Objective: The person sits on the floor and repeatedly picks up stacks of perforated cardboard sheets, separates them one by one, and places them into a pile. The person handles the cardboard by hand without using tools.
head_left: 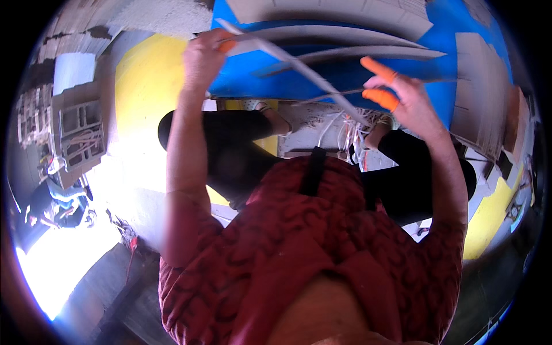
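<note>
My left hand, raised at the far left of the blue surface, is closed with an orange finger cover showing. It pinches the upper end of a long, narrow grey strip, which slants down to the right, blurred by motion. To the right is my right hand. Its two front fingers wear orange covers and stand apart. A thin dark strip runs across behind those fingers and shows again past the hand; it seems held there, though the grip is partly hidden. Curved grey strips lie on the blue surface.
Flat grey-brown sheets lie at the back, and stacked sheets stand at the right. Under the table edge, between my feet, is a heap of thin offcuts. A grey crate stands at far left, beyond the yellow floor.
</note>
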Demonstrator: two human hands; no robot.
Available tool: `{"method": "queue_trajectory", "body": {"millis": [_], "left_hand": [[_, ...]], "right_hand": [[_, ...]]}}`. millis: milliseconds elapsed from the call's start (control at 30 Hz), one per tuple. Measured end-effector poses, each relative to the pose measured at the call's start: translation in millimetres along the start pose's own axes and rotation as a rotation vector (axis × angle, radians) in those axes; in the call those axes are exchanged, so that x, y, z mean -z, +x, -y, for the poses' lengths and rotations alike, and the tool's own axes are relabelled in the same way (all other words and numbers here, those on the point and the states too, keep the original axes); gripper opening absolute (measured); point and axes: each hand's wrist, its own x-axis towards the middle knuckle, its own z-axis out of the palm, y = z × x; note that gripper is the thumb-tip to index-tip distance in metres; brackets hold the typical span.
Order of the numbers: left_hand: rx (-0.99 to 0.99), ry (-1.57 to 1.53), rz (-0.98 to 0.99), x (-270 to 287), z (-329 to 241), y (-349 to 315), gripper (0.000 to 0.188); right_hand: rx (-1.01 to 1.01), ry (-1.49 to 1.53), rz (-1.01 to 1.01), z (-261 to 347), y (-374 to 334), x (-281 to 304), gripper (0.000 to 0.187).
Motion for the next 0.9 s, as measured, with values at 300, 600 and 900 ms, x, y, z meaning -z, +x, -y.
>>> {"method": "queue_trajectory", "body": {"millis": [300, 600, 900], "left_hand": [[-0.382, -0.128, -0.102, 9, -102, -15, 0.046], [-0.465, -0.049, 0.196, -62, -199, -18, 0.028], [-0.482, -0.097, 0.292, -65, -215, -13, 0.012]], "right_hand": [[-0.875, -1.279, -0.406, -188, -95, 151, 0.059], [-0.939, -0.687, -0.590, -195, -137, 195, 0.035], [-0.735, -1.139, -0.662, -108, -112, 165, 0.040]]}}
